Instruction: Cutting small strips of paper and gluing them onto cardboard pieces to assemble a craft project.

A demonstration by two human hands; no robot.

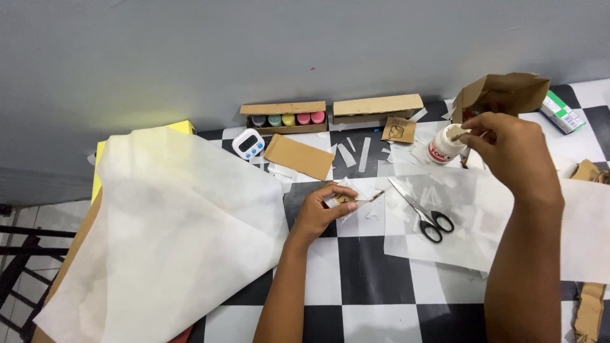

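My left hand [321, 209] rests on the checkered table and pinches a small brown cardboard piece wrapped in white paper [344, 201], with a thin stick poking out to its right. My right hand [508, 149] is raised at the right and holds a thin stick [462, 134] whose tip dips into the mouth of a white glue bottle [443, 146]. Black-handled scissors [422, 211] lie on a sheet of translucent white paper [483, 235] between the two hands.
A large white paper sheet [159, 235] covers yellow card at the left. At the back stand a cardboard box of paint bottles [287, 118], a second box [376, 107], a small white timer [248, 143], a flat cardboard piece [298, 156], an open cardboard box [505, 92] and paper scraps.
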